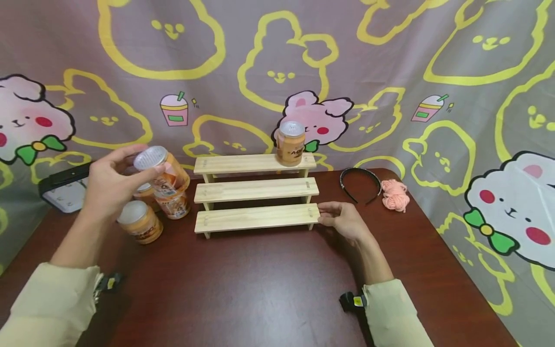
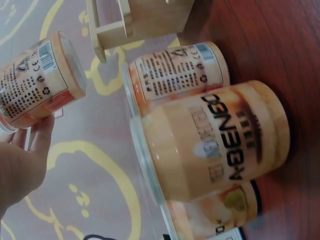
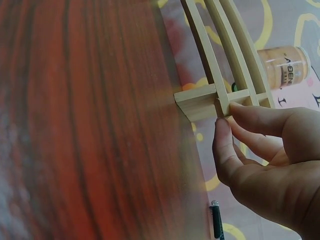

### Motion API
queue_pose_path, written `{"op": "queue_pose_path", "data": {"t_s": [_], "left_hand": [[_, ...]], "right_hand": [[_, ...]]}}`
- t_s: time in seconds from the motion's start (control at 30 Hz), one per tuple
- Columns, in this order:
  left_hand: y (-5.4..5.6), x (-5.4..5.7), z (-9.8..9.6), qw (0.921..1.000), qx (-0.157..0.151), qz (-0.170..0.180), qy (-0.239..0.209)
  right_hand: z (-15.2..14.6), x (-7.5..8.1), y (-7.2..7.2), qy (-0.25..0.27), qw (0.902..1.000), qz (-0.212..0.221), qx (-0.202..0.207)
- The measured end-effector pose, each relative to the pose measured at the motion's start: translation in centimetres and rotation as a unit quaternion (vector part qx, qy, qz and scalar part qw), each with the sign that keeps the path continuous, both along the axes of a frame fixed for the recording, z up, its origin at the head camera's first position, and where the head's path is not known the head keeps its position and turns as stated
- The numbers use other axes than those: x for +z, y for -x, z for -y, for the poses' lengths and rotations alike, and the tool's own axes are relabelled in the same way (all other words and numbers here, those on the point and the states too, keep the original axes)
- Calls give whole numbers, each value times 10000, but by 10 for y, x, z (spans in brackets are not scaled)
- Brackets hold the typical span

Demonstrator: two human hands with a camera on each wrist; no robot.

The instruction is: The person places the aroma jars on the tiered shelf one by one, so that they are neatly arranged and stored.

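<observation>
My left hand grips an orange-labelled can with a pale lid, tilted and raised over other cans. In the left wrist view, this held can is clear of the table. Below it on the table stand a front can, a can with printed text and a partly hidden can. My right hand pinches the right end of the lowest step of a three-step wooden rack. On the top step, towards its right end, stands another can.
Left of the cans stands a black-framed clock-like box, partly behind my left arm. A black headband and a pink yarn bundle lie at the back right. A patterned curtain hangs behind the dark wooden table.
</observation>
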State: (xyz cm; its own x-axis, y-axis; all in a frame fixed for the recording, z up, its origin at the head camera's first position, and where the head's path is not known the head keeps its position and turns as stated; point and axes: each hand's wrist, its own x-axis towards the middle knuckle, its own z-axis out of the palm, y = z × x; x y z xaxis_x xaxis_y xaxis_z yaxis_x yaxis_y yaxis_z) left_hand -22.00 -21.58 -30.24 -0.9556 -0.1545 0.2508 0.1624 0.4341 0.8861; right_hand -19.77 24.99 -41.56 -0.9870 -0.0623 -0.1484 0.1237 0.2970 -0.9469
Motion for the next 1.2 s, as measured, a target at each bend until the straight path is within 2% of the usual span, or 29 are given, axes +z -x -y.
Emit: {"op": "queue_pose_path", "data": {"t_s": [0.43, 0.6, 0.83, 1.03, 1.2], "left_hand": [[12, 5, -23, 9990, -301, -108, -307], [20, 6, -30, 9990, -366, -31, -267], [34, 4, -41, 9971, -579, -111, -471], [41, 6, -53, 9973, -657, -220, -237], [47, 7, -61, 9962, -770, -333, -237]], "right_hand": [[-1, 0, 0, -50, 10000, 20, -1], [-1, 0, 0, -58, 10000, 41, -1], [-1, -1, 1, -115, 9999, 59, -24], [-1, 1, 1, -86, 9999, 65, -10], [-1, 2, 0, -41, 9999, 110, -21]]}}
